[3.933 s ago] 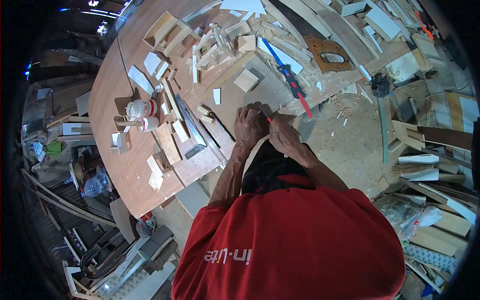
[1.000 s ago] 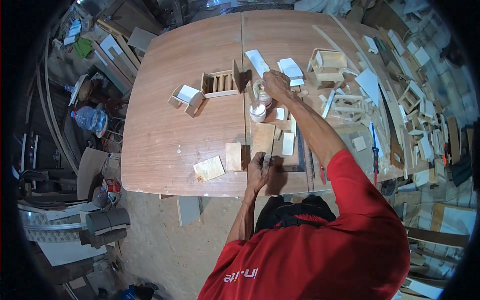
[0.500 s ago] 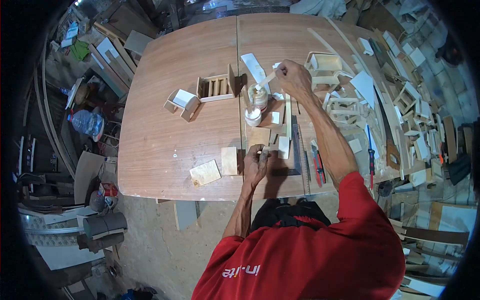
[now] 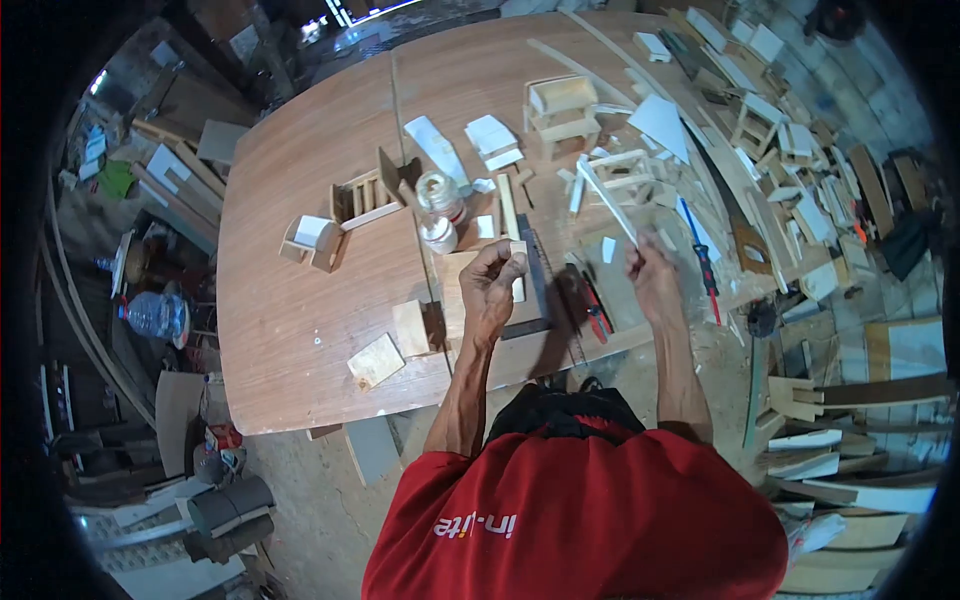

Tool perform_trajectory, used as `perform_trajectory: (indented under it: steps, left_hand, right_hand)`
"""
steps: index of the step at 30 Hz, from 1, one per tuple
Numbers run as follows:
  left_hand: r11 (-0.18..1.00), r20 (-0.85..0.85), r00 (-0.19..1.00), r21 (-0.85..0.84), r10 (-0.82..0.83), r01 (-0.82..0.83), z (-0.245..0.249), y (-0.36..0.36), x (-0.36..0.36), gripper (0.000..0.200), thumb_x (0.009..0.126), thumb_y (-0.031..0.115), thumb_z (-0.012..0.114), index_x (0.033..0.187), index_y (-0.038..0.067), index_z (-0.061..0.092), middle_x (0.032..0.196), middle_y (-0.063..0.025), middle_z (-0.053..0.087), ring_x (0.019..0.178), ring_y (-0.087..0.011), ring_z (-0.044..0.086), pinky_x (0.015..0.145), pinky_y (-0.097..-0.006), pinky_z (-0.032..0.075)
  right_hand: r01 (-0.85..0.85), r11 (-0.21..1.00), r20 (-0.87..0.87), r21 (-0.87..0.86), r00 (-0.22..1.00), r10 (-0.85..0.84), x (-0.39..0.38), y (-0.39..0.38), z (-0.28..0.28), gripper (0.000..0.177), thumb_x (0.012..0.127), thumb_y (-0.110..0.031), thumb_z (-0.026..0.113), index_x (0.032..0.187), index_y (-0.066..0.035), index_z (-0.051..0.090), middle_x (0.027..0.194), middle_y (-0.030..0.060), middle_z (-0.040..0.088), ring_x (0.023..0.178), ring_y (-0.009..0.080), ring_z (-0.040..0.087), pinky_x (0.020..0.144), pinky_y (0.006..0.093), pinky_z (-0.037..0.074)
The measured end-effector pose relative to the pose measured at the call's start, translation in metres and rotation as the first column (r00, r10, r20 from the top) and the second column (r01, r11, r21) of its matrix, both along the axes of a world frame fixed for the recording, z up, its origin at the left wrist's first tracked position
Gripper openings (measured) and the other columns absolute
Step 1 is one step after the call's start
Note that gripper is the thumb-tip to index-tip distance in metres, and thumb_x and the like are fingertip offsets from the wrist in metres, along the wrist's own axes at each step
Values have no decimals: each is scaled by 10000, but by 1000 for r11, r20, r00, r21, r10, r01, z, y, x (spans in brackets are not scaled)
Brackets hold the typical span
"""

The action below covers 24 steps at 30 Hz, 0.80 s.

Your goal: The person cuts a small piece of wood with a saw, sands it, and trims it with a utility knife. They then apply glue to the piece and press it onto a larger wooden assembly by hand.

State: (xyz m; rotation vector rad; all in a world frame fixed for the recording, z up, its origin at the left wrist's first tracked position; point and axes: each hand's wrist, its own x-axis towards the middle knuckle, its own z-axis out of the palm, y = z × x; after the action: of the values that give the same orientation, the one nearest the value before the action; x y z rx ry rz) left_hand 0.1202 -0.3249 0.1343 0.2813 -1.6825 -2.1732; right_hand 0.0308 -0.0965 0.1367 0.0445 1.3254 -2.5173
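My left hand (image 4: 490,285) pinches a small light wooden piece (image 4: 518,262) above the front part of the table, close to the dark metal square (image 4: 538,290). To the right, my right hand (image 4: 654,272), somewhat blurred, is closed on a thin pale stick (image 4: 606,198) that points up and to the left. An open glass jar (image 4: 441,195) and a small white pot (image 4: 438,235) stand just beyond my left hand. Two flat wooden pieces, one upright (image 4: 410,328) and one lying flat (image 4: 377,361), are left of it.
Small wooden furniture models (image 4: 367,200) stand on the table (image 4: 290,370). Red-handled pliers (image 4: 597,312), a screwdriver (image 4: 705,265) and a handsaw (image 4: 750,248) lie at the right, near piled wooden offcuts. A large plastic bottle (image 4: 158,316) is off the table's left side.
My right hand has moved from beside the jar to the right and nearer, with the stick in it. My left hand has lifted its small piece. The view has shifted.
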Motion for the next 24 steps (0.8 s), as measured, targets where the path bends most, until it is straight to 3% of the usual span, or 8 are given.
perform_trajectory:
  steps: [2, 5, 11, 13, 15, 19, 21, 24]
  left_hand:
    - [999, 34, 999, -28, 20, -19, 4, 19, -8, 164, 845, 106, 679, 962, -8, 668, 832, -22, 642, 751, -101, 581, 704, -253, 485]
    - [993, 41, 996, -86, -77, 80, 19, 44, -15, 162, 856, 103, 666, 974, -7, 664, 814, -11, 630, 751, -92, 576, 709, -259, 500]
    - [888, 33, 961, 394, -273, 238, 9, 95, -28, 161, 907, 78, 582, 1051, 19, 621, 886, -24, 634, 769, -118, 627, 742, -329, 580]
    - [853, 9, 941, 424, -338, 303, 10, 109, -28, 176, 910, 80, 575, 1072, 21, 610, 885, -26, 637, 777, -118, 630, 745, -324, 579]
    - [799, 8, 912, 485, -410, 355, 14, 124, -27, 192, 915, 83, 562, 1098, 31, 590, 886, -29, 647, 782, -119, 632, 728, -302, 564]
    - [751, 40, 902, 571, -431, 333, 10, 155, -24, 163, 915, 104, 570, 1063, 41, 594, 885, -29, 649, 762, -139, 617, 678, -284, 501]
    - [734, 21, 896, 582, -443, 350, 4, 169, -24, 169, 916, 107, 569, 1069, 40, 592, 896, -30, 645, 772, -139, 609, 688, -284, 497]
    - [696, -9, 890, 619, -457, 364, -3, 190, -19, 182, 917, 112, 569, 1082, 36, 587, 919, -33, 635, 790, -139, 597, 708, -283, 489]
  right_hand:
    - [76, 986, 221, -147, 974, -42, 30, 24, -1, 160, 912, -88, 565, 1064, -48, 593, 860, 58, 610, 722, 106, 552, 616, 253, 459]
    - [74, 963, 234, -261, 972, -11, 65, 55, -8, 136, 906, -110, 582, 1034, -67, 594, 909, 79, 630, 741, 116, 560, 605, 252, 451]
    - [74, 968, 177, -240, 984, -31, 98, 98, -15, 107, 916, -101, 571, 1019, -72, 578, 940, 87, 640, 735, 119, 555, 574, 236, 429]
    - [102, 966, 171, -239, 983, -61, 101, 111, -14, 116, 923, -99, 559, 1035, -71, 576, 930, 84, 637, 728, 116, 550, 576, 237, 430]
    - [101, 988, 132, -116, 988, -85, 100, 127, -11, 166, 932, -99, 545, 1095, -71, 567, 904, 71, 630, 714, 108, 538, 587, 242, 438]
    - [141, 977, 145, -160, 982, -118, 102, 156, -20, 198, 938, -125, 551, 1124, -61, 576, 867, 53, 626, 686, 89, 531, 572, 231, 441]
    - [170, 973, -14, 159, 985, -170, 102, 166, -22, 192, 945, -160, 554, 1090, -44, 603, 837, 39, 624, 665, 75, 532, 555, 220, 442]
    - [200, 951, -134, 235, 976, -172, 104, 176, -19, 190, 944, -171, 561, 1056, -34, 629, 805, 25, 616, 656, 70, 534, 551, 218, 451]
